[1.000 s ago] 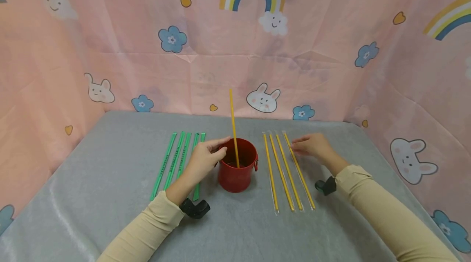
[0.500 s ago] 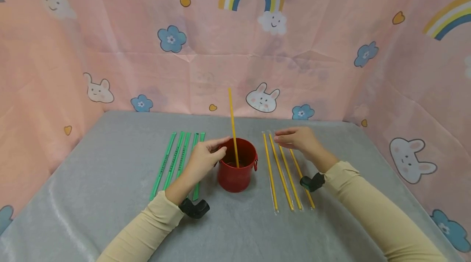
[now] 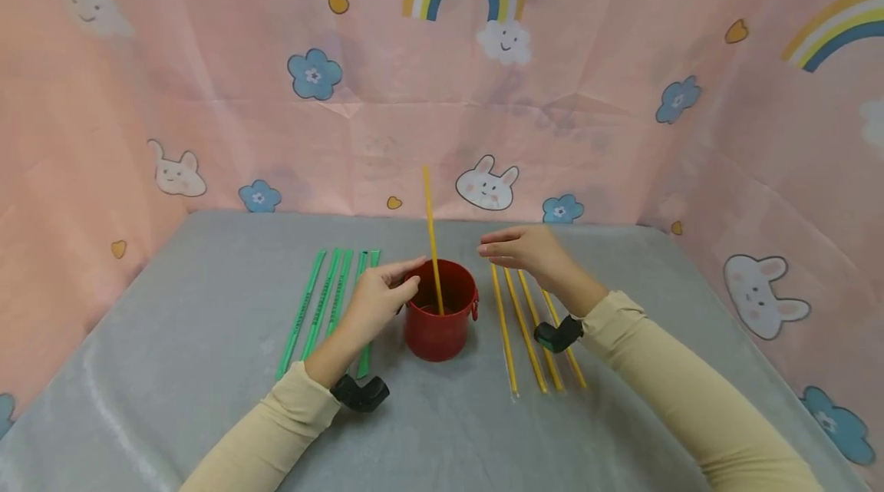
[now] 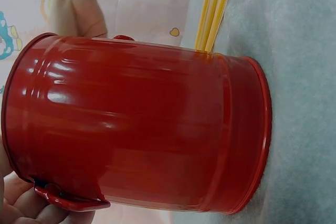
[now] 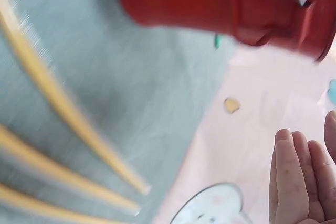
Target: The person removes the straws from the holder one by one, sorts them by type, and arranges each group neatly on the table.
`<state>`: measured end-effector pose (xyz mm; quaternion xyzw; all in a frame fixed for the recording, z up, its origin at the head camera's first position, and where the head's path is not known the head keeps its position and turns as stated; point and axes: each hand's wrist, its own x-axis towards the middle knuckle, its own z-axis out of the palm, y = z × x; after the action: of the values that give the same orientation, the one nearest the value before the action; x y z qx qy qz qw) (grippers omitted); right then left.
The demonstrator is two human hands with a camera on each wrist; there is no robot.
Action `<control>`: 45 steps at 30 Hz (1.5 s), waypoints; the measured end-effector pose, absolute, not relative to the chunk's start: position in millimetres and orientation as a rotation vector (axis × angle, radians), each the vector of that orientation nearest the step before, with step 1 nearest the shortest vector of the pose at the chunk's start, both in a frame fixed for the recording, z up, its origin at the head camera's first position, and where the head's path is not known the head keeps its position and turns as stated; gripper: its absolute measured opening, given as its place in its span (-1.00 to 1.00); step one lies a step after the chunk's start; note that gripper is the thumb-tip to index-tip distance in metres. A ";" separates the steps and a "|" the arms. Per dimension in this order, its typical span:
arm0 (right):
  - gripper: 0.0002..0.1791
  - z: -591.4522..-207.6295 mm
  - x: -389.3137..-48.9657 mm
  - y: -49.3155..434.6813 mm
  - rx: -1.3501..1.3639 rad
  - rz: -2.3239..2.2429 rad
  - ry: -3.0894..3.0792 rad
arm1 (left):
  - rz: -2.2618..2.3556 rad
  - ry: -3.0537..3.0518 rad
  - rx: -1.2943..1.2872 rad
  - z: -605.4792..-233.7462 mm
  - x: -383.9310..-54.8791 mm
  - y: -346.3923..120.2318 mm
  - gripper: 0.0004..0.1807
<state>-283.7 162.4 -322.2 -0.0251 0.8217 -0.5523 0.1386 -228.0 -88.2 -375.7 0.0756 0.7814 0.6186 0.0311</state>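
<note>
A small red metal bucket stands upright on the table. One yellow straw leans inside it, its upper part well above the rim. My left hand holds the bucket at its left rim; in the left wrist view the fingers lie by the side handle. To the right of the bucket, my right hand hovers over the far ends of several wrapped yellow straws. In the right wrist view its fingers are straight and hold nothing.
Several green wrapped straws lie side by side left of the bucket, partly behind the left forearm. A grey cloth covers the table. A pink printed curtain encloses the back and sides. Each wrist carries a black camera mount.
My right hand has moved left across the yellow straws toward the bucket, rising slightly, with nothing in it. The left hand stays at the bucket. The head view has shifted a little.
</note>
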 end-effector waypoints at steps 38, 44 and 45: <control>-0.61 -315.4 -289.9 96.0 -0.102 -1.759 2.264 | 1.887 2.446 0.224 -375.1 -228.9 -88.4 -0.59; -0.65 -315.4 -289.6 93.3 -0.111 -1.765 2.269 | 1.889 2.429 0.221 -375.4 -228.2 -88.3 -0.59; -0.65 -315.6 -289.6 93.2 -0.115 -1.766 2.271 | 1.887 2.428 0.222 -375.5 -227.9 -88.5 -0.59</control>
<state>-289.6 93.2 -315.6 -0.0396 0.7820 -0.6080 0.1310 -227.9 -88.5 -375.5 0.0718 0.7872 0.6118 0.0290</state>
